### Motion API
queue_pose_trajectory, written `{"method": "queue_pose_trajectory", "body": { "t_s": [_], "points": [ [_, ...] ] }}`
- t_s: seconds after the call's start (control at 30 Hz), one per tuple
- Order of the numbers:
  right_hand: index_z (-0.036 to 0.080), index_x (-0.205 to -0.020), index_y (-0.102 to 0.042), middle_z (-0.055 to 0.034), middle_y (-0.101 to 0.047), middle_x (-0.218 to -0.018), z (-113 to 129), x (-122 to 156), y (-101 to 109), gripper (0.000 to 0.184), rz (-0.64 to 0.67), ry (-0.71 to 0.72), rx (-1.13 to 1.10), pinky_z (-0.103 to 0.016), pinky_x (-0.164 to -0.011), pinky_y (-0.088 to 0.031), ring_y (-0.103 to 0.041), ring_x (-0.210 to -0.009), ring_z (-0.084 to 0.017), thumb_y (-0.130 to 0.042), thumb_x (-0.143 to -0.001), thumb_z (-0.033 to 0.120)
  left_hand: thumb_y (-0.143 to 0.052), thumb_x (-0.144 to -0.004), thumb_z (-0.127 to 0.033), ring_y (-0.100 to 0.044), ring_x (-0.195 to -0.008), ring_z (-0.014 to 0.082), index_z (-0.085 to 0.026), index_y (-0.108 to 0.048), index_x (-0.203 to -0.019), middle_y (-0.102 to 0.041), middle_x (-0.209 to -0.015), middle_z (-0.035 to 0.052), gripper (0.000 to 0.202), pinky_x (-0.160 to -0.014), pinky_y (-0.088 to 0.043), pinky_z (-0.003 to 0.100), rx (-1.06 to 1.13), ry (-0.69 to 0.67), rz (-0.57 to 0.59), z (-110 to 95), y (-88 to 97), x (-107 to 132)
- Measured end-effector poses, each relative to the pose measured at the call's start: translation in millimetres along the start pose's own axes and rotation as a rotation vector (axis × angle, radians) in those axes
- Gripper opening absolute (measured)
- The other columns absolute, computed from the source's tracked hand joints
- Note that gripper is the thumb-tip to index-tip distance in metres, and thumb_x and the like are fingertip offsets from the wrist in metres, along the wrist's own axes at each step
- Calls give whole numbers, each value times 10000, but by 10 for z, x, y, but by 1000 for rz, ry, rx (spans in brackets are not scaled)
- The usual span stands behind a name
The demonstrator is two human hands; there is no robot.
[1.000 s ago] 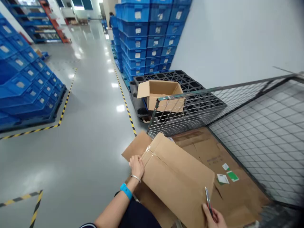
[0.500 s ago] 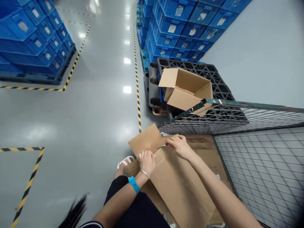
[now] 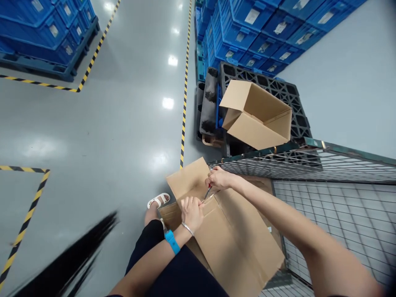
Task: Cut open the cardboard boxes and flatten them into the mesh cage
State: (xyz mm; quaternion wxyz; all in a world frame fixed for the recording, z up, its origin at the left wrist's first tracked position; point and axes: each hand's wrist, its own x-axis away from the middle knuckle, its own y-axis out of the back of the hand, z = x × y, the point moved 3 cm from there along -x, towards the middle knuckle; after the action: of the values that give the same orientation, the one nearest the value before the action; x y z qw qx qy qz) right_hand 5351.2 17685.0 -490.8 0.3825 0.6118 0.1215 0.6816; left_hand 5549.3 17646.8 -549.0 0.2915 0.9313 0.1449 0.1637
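Observation:
A large brown cardboard box (image 3: 229, 235) lies in front of my body, tilted over the open front of a wire cage, one flap (image 3: 188, 179) sticking out at its far end. My left hand (image 3: 192, 214), with a bracelet and a blue wristband, is closed over the box's edge beside that flap. Just to the right and beyond it, my right hand (image 3: 219, 179) is closed around a small red-handled tool with a thin metal blade (image 3: 207, 192). The blade points down at the cardboard near my left fingers. Its exact kind is hidden by my grip.
The wire mesh cage (image 3: 334, 210) stands on the right. Behind it an open cardboard box (image 3: 247, 119) rests on black plastic pallets (image 3: 269, 82). Stacked blue crates (image 3: 247, 37) rise at the back, more (image 3: 52, 31) at far left. Striped tape (image 3: 185, 95) marks the grey floor.
My right hand has drawn left, closer to my left hand, and the blade has turned from nearly level to steeply downward. My view has shifted; the left hand keeps its hold on the box.

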Motion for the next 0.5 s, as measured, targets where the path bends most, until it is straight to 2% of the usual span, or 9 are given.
{"method": "queue_pose_trajectory", "body": {
  "t_s": [0.17,0.33,0.5],
  "points": [
    [249,-897,-711,-45,-679,-862,40,-46,-41,202,28,32,-4,-367,-911,-233,-557,-897,-178,-530,-827,193,-530,-892,-236,-503,-862,221,-198,-525,-784,-598,-846,45,115,-805,-329,378,-19,3,8,1,-4,-6],
    [259,-892,-706,-36,-679,-843,120,-61,-139,169,39,128,12,-358,-896,-245,-544,-875,-182,-564,-811,214,-539,-890,-249,-504,-865,220,-202,-526,-783,-592,-847,45,117,-802,-323,373,-12,10,4,21,-18,6],
    [241,-904,-700,-65,-654,-850,15,-27,-50,215,-25,56,39,-381,-889,-227,-523,-864,-189,-494,-858,204,-545,-887,-238,-496,-840,209,-199,-516,-767,-588,-820,33,130,-790,-321,368,-2,-3,-15,20,5,22]
  ]
}}
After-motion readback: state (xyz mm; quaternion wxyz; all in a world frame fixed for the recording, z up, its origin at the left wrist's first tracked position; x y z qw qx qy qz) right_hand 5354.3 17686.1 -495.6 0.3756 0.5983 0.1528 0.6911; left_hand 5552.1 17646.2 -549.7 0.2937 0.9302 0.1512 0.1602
